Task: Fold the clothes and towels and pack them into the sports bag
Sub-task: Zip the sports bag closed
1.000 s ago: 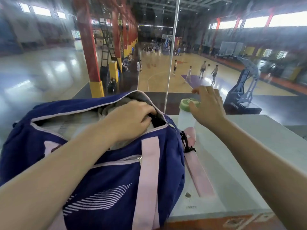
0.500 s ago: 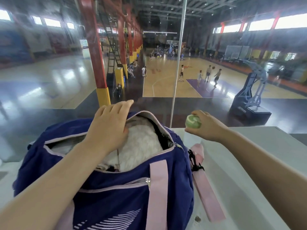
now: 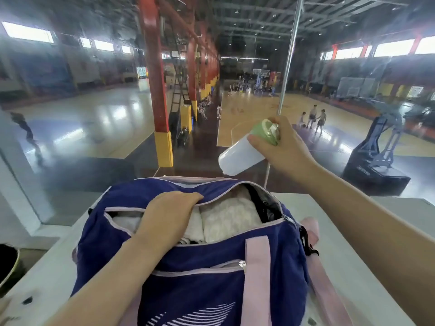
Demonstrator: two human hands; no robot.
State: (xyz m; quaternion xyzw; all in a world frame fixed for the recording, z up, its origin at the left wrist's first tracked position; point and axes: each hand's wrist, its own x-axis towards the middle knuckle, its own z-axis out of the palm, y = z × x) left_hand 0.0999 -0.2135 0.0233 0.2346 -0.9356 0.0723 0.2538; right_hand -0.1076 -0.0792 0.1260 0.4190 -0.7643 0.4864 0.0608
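Observation:
The navy sports bag (image 3: 211, 274) with pink straps lies unzipped on the white ledge (image 3: 348, 243). White folded towels (image 3: 229, 218) fill its opening. My left hand (image 3: 168, 216) lies over the bag's opening, its fingers against the far flap and the towels beneath. My right hand (image 3: 281, 147) grips a white bottle (image 3: 242, 156) by its green cap, holding it tilted in the air above the bag's right end.
A glass pane with a metal post (image 3: 288, 67) stands just behind the ledge, with a basketball hall and players below. A pink shoulder strap (image 3: 327, 285) trails over the ledge right of the bag. A dark round object (image 3: 8, 267) sits at the lower left.
My right hand has lifted the bottle off the ledge and tipped it over the bag. My left hand came out of the bag and now lies on its far flap.

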